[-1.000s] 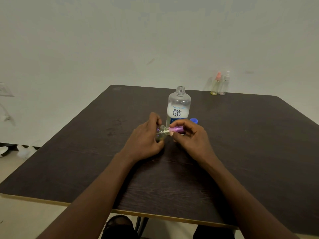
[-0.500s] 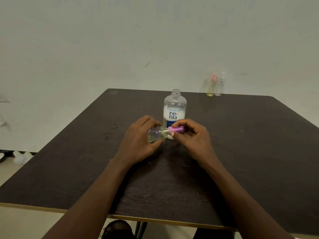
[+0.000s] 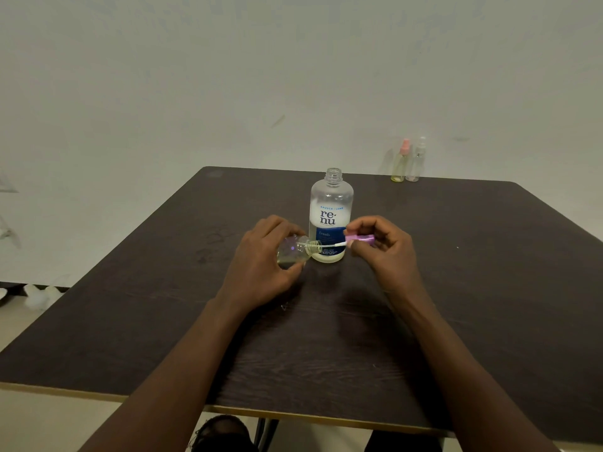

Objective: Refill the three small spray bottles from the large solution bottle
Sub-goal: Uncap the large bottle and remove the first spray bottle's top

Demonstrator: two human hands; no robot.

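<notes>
Purple plastic marks the step in hand: the right hand (image 3: 388,252) pinches the purple spray head (image 3: 360,238) between thumb and curled fingers (image 3: 368,223), holding it just clear of the neck of a small clear plastic spray bottle (image 3: 293,252). The thin white dip tube (image 3: 329,245) bridges the gap, its tip apparently just inside the neck. The left hand (image 3: 261,265) grips that bottle round its body, tilted nearly on its side with the threaded mouth facing right, low over the dark wood-grain bench (image 3: 489,288); a little yellowish liquid pools along its lower wall. Directly behind the two hands stands the large clear solution bottle (image 3: 331,207) with a blue-and-white label, upright and uncapped (its cap cannot be seen from here). At the far edge, well apart, a pink-topped small spray bottle (image 3: 399,161) and a clear-topped small spray bottle (image 3: 416,159) stand side by side with their tops on. This looks like the opening of a small bottle before its refill. The next move calls for drawing the tube fully free, setting the head down, standing the bottle upright, and freeing a hand for the large one. The small mouth is narrow, so pouring will need a slow, steady tilt.
</notes>
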